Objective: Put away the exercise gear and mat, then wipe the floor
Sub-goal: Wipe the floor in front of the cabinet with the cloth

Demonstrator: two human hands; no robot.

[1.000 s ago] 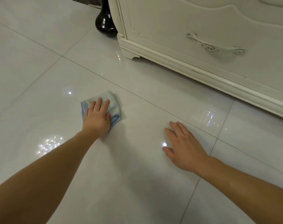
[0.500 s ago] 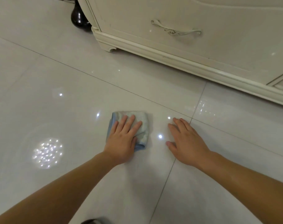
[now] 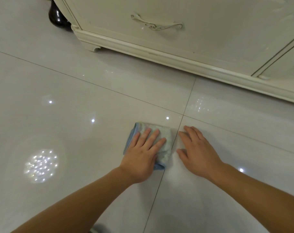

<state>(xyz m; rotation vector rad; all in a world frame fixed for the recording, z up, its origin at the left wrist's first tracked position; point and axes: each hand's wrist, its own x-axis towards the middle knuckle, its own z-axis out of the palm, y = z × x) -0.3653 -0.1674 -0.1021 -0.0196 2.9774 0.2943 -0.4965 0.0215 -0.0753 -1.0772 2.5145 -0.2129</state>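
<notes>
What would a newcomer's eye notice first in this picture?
Two hands at the centre: the left hand presses a folded cloth flat on the glossy floor, and the right hand rests flat beside it. Behind them stands a cream cabinet with an ornate handle, a black vase at its left corner.

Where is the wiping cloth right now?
In the head view, the folded blue-and-white cloth lies on the glossy white tile floor, lower centre, under the flat left hand, just left of the right hand.
</notes>
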